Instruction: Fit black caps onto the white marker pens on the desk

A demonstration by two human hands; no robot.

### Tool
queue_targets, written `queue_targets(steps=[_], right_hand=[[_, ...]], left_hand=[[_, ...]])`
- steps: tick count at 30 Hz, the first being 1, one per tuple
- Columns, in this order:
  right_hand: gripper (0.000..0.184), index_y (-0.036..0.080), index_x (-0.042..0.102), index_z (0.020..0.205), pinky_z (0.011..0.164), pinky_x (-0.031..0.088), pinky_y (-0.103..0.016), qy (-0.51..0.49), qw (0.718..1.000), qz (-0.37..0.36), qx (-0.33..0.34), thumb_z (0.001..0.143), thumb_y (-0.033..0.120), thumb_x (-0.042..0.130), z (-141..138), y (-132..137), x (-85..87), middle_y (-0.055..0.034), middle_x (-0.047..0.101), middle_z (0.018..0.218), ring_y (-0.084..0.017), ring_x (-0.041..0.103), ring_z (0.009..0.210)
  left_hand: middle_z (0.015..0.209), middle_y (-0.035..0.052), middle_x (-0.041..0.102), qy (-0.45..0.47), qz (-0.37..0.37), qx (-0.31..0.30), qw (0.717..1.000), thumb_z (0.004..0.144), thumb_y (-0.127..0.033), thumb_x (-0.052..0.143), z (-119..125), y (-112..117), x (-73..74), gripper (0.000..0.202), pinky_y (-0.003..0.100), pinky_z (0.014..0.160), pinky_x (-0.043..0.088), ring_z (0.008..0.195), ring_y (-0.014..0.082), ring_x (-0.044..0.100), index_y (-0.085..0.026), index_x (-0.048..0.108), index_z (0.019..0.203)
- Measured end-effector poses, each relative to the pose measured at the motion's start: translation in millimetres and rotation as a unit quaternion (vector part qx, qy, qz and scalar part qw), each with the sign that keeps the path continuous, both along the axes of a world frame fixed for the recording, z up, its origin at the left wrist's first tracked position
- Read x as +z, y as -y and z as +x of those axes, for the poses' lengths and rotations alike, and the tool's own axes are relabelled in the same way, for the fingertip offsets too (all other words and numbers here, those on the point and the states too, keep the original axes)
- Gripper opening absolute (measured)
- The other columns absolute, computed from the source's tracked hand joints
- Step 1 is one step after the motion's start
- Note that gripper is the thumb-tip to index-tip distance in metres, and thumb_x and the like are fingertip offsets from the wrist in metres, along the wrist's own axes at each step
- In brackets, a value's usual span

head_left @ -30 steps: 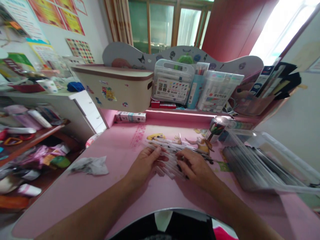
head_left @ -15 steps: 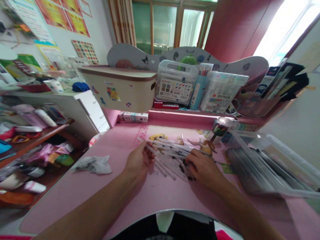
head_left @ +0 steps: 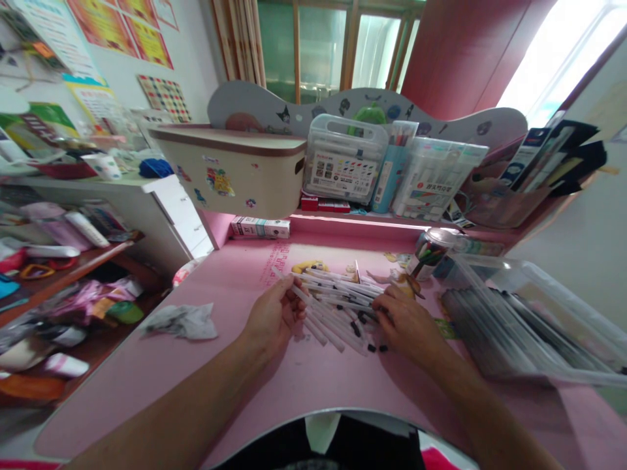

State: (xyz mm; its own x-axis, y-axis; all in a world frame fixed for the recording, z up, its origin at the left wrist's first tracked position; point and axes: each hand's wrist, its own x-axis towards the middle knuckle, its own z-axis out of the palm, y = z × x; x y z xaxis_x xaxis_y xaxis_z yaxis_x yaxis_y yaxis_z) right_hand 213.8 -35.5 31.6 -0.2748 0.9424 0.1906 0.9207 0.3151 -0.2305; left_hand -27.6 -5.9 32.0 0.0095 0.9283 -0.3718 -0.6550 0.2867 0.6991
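A loose pile of thin, whitish translucent pen barrels lies on the pink desk, with small black caps among them. At its left side, my left hand is closed on a pen barrel, which slants across the fingers with one end sticking out beyond the thumb. My right hand rests at the pile's right end, fingers curled down and pressed together. Whatever is between those fingertips is hidden. Two black caps sit on the desk just below them.
A clear plastic box full of dark-tipped sticks stands on the right, behind it a can holding pens. Crumpled tissue lies at left. A shelf above carries a beige bin and marker cases.
My right hand has shifted slightly to the right and away from the black caps, uncovering more of them. My left hand keeps its hold on the pen barrel, nearly still.
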Motion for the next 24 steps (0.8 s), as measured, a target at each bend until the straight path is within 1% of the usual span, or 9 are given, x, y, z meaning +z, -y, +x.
queue_targets(steps=[3,5,10,13,17,21,24], right_hand=[[0.018,0.018,0.067,0.088,0.083,0.042,-0.033,-0.002,0.998,0.04,-0.047,0.089,0.011,0.05,4.1,-3.8,-0.7,-0.0082,0.063,0.097,-0.022,0.056,0.096],[0.018,0.018,0.067,0.086,0.083,0.042,-0.032,-0.005,0.997,0.047,-0.054,0.091,0.013,0.051,5.2,-5.6,-0.2,-0.0081,0.063,0.096,-0.022,0.056,0.095],[0.019,0.017,0.071,0.087,0.087,0.041,-0.034,-0.013,0.999,0.025,-0.028,0.091,0.015,0.052,-0.7,-6.6,0.6,-0.0095,0.063,0.098,-0.023,0.055,0.098],[0.02,0.016,0.072,0.089,0.086,0.042,-0.034,0.004,0.999,0.015,-0.038,0.091,0.015,0.052,-3.5,-6.0,0.6,-0.0108,0.063,0.101,-0.023,0.056,0.097],[0.02,0.017,0.072,0.088,0.09,0.041,-0.036,0.039,0.998,0.003,-0.042,0.088,0.012,0.052,-1.5,-4.9,1.4,-0.0111,0.063,0.101,-0.025,0.055,0.102],[0.015,0.017,0.07,0.086,0.087,0.043,-0.035,0.038,0.998,-0.024,-0.035,0.087,0.014,0.056,-0.6,-4.0,0.4,-0.0101,0.063,0.099,-0.025,0.057,0.099],[0.011,0.018,0.068,0.084,0.084,0.043,-0.034,0.033,0.998,-0.034,-0.029,0.086,0.015,0.058,-2.4,-3.9,-1.1,-0.0085,0.063,0.096,-0.024,0.058,0.097]], left_hand=[[0.061,-0.0018,0.057,0.005,-0.006,-0.003,1.0,0.087,-0.021,0.056,-0.2,-0.3,-0.9,0.01,0.017,0.039,0.038,0.041,0.0068,0.047,-0.015,0.059,0.08],[0.061,-0.0019,0.057,0.002,-0.01,-0.007,1.0,0.088,-0.021,0.054,0.4,0.1,0.8,0.011,0.016,0.038,0.038,0.04,0.0065,0.046,-0.015,0.058,0.08],[0.06,-0.0022,0.056,-0.003,-0.02,-0.005,1.0,0.09,-0.02,0.051,2.1,1.2,4.9,0.014,0.016,0.038,0.037,0.039,0.0061,0.045,-0.015,0.057,0.079],[0.06,-0.0019,0.057,-0.001,-0.017,-0.006,1.0,0.09,-0.021,0.052,1.9,1.5,5.0,0.014,0.016,0.038,0.037,0.039,0.0061,0.045,-0.015,0.057,0.078],[0.06,-0.0018,0.057,-0.004,-0.015,-0.015,1.0,0.088,-0.019,0.052,1.5,1.9,6.3,0.012,0.016,0.038,0.038,0.039,0.0063,0.045,-0.015,0.057,0.077],[0.059,-0.0024,0.056,-0.007,-0.023,-0.013,1.0,0.089,-0.02,0.052,1.5,1.6,4.9,0.015,0.016,0.038,0.038,0.039,0.0058,0.045,-0.015,0.057,0.076],[0.06,-0.0021,0.057,-0.008,-0.018,-0.035,0.999,0.091,-0.023,0.053,1.9,2.1,1.1,0.017,0.016,0.038,0.038,0.039,0.0062,0.045,-0.016,0.058,0.077]])
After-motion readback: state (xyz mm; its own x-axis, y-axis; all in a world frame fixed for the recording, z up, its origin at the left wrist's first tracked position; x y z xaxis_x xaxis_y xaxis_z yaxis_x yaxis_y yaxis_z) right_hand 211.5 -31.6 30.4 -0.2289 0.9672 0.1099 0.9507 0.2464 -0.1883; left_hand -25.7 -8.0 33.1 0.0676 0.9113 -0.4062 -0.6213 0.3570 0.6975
